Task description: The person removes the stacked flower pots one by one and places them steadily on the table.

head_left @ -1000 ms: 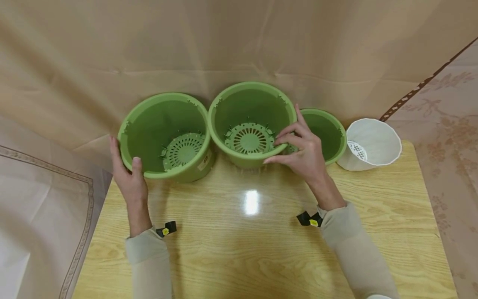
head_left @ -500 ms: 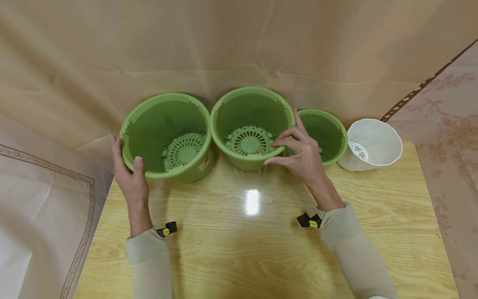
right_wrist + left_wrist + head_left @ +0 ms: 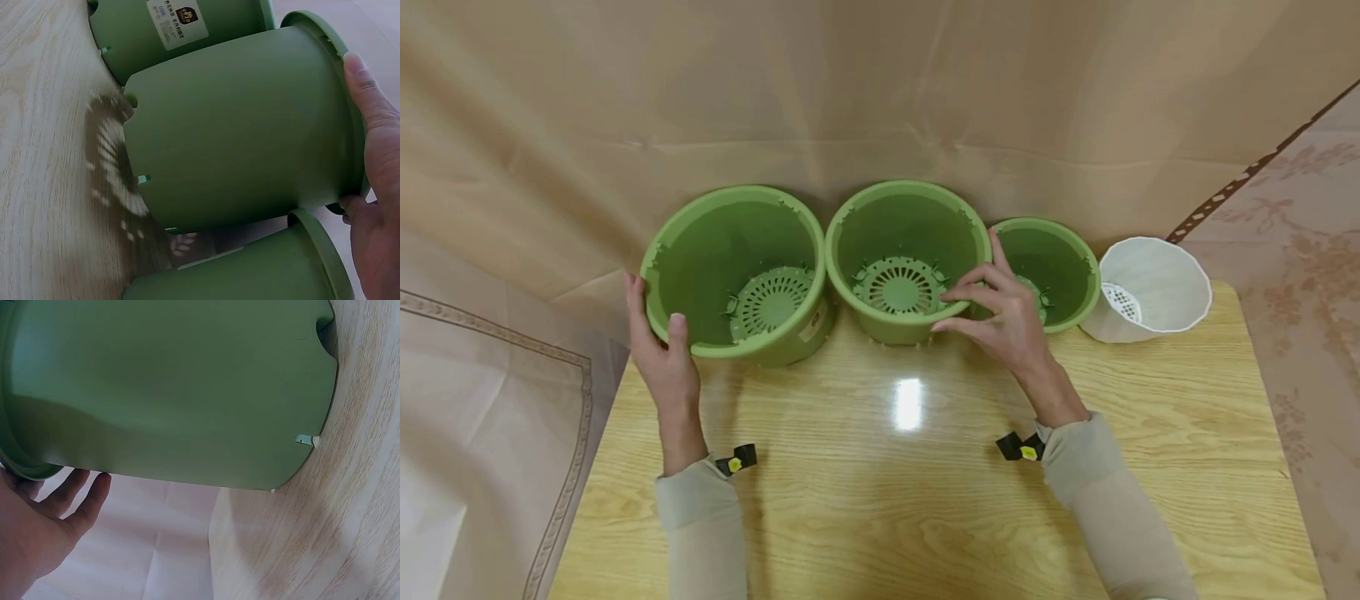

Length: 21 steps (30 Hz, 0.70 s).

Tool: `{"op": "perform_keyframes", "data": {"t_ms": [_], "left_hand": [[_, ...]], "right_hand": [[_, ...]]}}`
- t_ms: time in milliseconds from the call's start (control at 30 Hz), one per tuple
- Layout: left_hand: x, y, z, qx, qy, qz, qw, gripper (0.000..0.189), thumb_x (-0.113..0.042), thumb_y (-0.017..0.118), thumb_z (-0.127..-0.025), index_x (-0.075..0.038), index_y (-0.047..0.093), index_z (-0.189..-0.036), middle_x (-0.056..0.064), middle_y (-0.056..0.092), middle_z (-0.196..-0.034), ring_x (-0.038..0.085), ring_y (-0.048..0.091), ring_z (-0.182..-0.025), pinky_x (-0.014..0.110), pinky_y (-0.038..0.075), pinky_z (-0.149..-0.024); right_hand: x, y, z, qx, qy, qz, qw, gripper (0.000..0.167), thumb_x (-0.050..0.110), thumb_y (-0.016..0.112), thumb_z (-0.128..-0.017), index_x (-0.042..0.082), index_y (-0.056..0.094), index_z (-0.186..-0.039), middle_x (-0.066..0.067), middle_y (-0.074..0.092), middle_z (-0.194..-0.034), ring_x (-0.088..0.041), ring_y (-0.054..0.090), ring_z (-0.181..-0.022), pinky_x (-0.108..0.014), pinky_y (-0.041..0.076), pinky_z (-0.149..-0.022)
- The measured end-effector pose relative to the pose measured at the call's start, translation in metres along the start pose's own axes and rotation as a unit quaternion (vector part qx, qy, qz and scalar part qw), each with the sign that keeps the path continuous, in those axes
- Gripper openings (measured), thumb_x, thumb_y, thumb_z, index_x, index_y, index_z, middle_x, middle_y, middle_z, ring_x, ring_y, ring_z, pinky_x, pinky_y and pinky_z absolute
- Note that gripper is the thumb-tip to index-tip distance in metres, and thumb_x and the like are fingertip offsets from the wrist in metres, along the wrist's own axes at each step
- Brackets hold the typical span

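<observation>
Three green plastic flowerpots with slotted bottoms stand in a row of falling size in the head view. My left hand [image 3: 665, 354] rests against the rim of the largest flowerpot [image 3: 801, 321] at its left, fingers along the outer wall and thumb at the front. With the thumb outside and fingers inside, my right hand [image 3: 1006, 312] pinches the front right rim of the middle flowerpot [image 3: 910, 200]. Between that pot's base and the table, a dappled shadow [image 3: 115, 162] shows in the right wrist view. Partly behind the right hand is the smallest green flowerpot [image 3: 1067, 262].
A white faceted pot [image 3: 1157, 287] with a perforated bottom stands right of the green ones. The wood-grain table [image 3: 880, 500] stretches in front of the row, and a beige cloth [image 3: 880, 83] hangs behind it. Each wrist carries a small black camera mount.
The middle flowerpot has sunk toward the table and shifted slightly right, my right hand moving down with it. My left hand and the largest pot have barely moved.
</observation>
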<state>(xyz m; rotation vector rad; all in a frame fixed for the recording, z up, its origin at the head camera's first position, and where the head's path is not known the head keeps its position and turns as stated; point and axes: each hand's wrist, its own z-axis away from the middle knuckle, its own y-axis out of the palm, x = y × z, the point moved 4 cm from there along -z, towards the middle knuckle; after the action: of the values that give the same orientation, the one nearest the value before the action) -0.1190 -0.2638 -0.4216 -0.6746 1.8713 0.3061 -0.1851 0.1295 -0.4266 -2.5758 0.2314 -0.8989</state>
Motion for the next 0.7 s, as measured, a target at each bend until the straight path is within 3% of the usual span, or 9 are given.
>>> {"op": "perform_keyframes", "data": {"t_ms": [100,167,300,467,700], "left_hand": [[0.000,0.000,0.001,0.000,-0.001,0.004,1.0000,0.079,-0.046,0.064,-0.091,-0.001,0.038,-0.151,0.011,0.023,-0.163,0.021,0.025,-0.147,0.035,0.026,-0.118],[0.000,0.000,0.001,0.000,-0.002,0.005,1.0000,0.080,-0.047,0.064,-0.092,0.000,0.038,-0.151,0.011,0.023,-0.163,0.021,0.025,-0.147,0.036,0.027,-0.118],[0.004,-0.001,0.001,0.001,-0.006,0.008,0.9999,0.074,-0.040,0.063,-0.093,0.001,0.039,-0.149,0.010,0.022,-0.163,0.022,0.025,-0.147,0.038,0.028,-0.117],[0.024,-0.005,-0.003,-0.005,-0.009,0.003,0.9999,0.071,-0.039,0.064,-0.093,-0.002,0.041,-0.149,0.006,0.023,-0.163,0.020,0.026,-0.147,0.036,0.028,-0.117],[0.038,-0.009,-0.005,-0.009,-0.002,-0.008,0.9999,0.071,-0.044,0.064,-0.092,-0.009,0.043,-0.150,0.002,0.025,-0.162,0.018,0.027,-0.146,0.033,0.029,-0.116]], "right_hand": [[-0.002,0.000,0.001,0.001,0.003,0.004,1.0000,0.045,0.045,0.078,-0.074,0.000,0.077,-0.081,-0.012,0.065,-0.081,-0.051,0.049,-0.125,-0.060,0.015,-0.117],[-0.003,0.001,0.004,0.003,0.008,0.007,0.9999,0.045,0.044,0.078,-0.074,0.000,0.077,-0.082,-0.012,0.064,-0.081,-0.051,0.049,-0.125,-0.059,0.016,-0.118],[-0.005,0.000,0.008,0.004,0.018,0.002,0.9998,0.043,0.042,0.079,-0.073,-0.001,0.077,-0.082,-0.013,0.064,-0.082,-0.052,0.038,-0.135,-0.056,0.016,-0.118],[-0.007,-0.001,0.010,0.003,0.029,-0.005,0.9996,0.036,0.033,0.085,-0.067,0.000,0.077,-0.082,-0.013,0.065,-0.083,-0.050,0.031,-0.140,-0.055,0.016,-0.119],[-0.007,0.003,0.012,0.020,0.028,0.028,0.9990,0.046,0.045,0.078,-0.071,0.000,0.077,-0.081,-0.013,0.066,-0.085,-0.051,0.026,-0.142,-0.054,0.022,-0.117]]}}
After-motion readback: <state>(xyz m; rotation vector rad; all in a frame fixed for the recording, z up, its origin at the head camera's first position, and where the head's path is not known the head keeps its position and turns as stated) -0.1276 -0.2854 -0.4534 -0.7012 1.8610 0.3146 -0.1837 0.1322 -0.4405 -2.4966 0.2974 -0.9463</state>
